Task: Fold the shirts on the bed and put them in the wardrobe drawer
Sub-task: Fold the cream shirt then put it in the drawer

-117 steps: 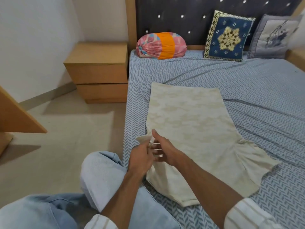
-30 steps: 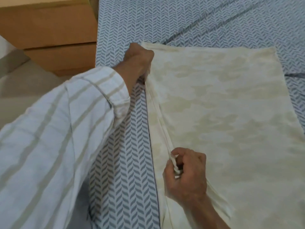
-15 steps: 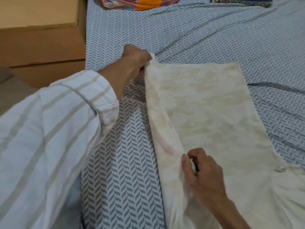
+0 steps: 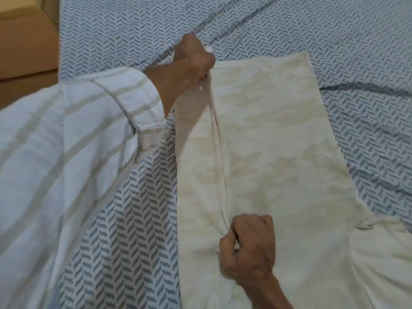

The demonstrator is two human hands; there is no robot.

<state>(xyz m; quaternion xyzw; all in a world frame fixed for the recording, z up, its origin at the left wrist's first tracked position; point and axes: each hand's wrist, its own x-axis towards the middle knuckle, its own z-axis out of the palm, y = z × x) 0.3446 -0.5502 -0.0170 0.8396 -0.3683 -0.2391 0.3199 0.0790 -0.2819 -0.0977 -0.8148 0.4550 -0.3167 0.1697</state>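
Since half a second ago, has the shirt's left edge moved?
Yes. Both hands, left hand and right hand, have carried the cream shirt edge rightward over the shirt, away from the bedside cabinet.

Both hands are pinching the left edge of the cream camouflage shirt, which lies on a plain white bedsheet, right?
Not quite: the head view shows the bedsheet is white with a blue-grey herringbone print, not plain. The rest holds: left hand and right hand each pinch the left edge of the cream camouflage shirt.
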